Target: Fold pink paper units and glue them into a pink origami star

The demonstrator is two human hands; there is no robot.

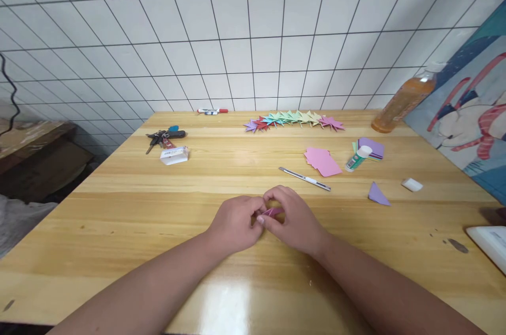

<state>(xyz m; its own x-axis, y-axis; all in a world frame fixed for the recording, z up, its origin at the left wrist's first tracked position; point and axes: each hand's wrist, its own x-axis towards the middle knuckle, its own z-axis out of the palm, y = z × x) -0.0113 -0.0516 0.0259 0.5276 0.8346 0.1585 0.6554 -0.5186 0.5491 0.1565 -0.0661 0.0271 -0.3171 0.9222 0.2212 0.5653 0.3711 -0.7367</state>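
A small folded pink paper [272,212] is pinched between my two hands above the front middle of the table. My left hand [239,221] grips its left end, the fingertips closed and partly hidden. My right hand [294,219] has thumb and forefinger curled round the paper from the right. The fingertips of both hands meet. Just beyond lies a slim silver craft knife or pen [304,179]. Behind it is a fanned stack of pink paper sheets [322,161]. A purple folded paper triangle [378,194] rests to the right.
On the wooden table [130,229] are a row of colourful folded paper pieces [294,118], a glue stick [358,159] leaning on purple sheets [373,147], a white eraser [411,184], a tea-coloured bottle [405,100], keys [164,138], a small white box [174,155] and a marker [212,111].
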